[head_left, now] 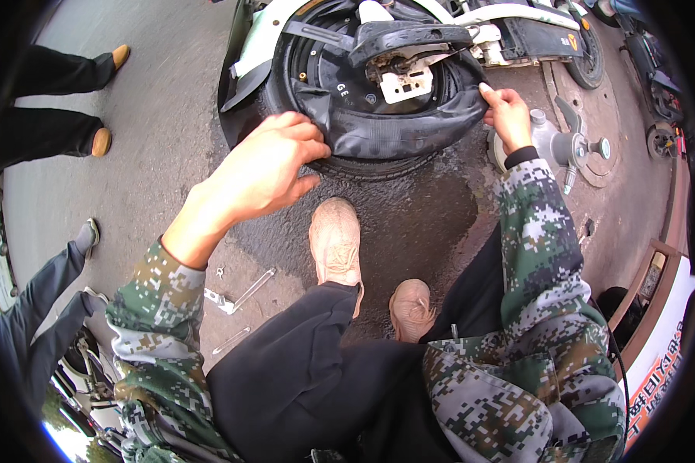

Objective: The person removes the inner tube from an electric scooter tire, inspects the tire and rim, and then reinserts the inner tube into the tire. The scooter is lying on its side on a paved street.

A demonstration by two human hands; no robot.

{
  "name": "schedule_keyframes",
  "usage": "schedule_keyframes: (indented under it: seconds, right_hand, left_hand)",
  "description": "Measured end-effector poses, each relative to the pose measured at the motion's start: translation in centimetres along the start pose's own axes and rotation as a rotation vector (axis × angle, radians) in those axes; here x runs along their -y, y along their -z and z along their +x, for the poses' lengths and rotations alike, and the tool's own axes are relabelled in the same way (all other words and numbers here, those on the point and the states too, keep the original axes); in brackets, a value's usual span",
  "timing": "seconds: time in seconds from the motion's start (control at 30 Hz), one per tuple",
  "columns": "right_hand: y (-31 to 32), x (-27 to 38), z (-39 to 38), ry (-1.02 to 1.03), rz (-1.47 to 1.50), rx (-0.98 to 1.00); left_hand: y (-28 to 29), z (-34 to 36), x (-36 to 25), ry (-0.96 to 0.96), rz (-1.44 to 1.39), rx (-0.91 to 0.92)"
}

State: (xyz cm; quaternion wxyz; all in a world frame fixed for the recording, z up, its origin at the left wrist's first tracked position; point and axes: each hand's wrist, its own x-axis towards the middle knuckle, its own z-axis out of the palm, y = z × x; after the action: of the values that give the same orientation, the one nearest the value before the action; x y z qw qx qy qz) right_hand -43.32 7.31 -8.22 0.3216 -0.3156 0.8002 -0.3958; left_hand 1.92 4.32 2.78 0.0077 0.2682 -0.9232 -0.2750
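Note:
A black inner tube, flat and wrinkled, hangs over the near side of a wheel whose tire shows beneath it. The wheel's black hub faces up, with a white metal bracket over it. My right hand pinches the tube's edge at the wheel's right side, thumb on top. My left hand is at the near left of the wheel; its bent fingertips touch the tube while the thumb stands apart. The fingertips' undersides are hidden.
The wheel belongs to a white scooter lying on its side. A grey metal canister-like device stands to the right. Wrenches lie on the ground at left. Wet pavement surrounds my shoes. Other people's legs are at left.

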Motion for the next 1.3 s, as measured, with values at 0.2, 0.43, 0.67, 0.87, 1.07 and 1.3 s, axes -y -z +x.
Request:
schedule_keyframes:
  seconds: [0.2,0.43,0.67,0.87,1.07,1.3]
  right_hand:
    - [-0.1,5.2,-9.4,0.398,0.04,0.221]
    - [-7.9,5.6,-17.7,0.742,-0.28,0.434]
    - [-8.8,4.7,-15.4,0.988,-0.415,0.284]
    - [-9.6,5.4,-14.5,0.987,-0.339,0.301]
    - [-9.7,8.1,-16.3,0.754,-0.425,0.664]
    - [-10.6,12.2,-14.7,0.469,-0.813,1.03]
  left_hand:
    - [-2.3,-0.3,1.9,-0.122,0.07,-0.125]
    - [-3.0,1.2,2.8,-0.15,0.243,-0.151]
    - [-3.2,1.8,2.7,-0.201,0.371,-0.173]
    - [-2.1,2.1,1.1,-0.227,0.356,-0.194]
    - [-1.5,2.2,0.3,-0.233,0.336,-0.176]
    - [-1.5,2.4,0.3,-0.202,0.306,-0.117]
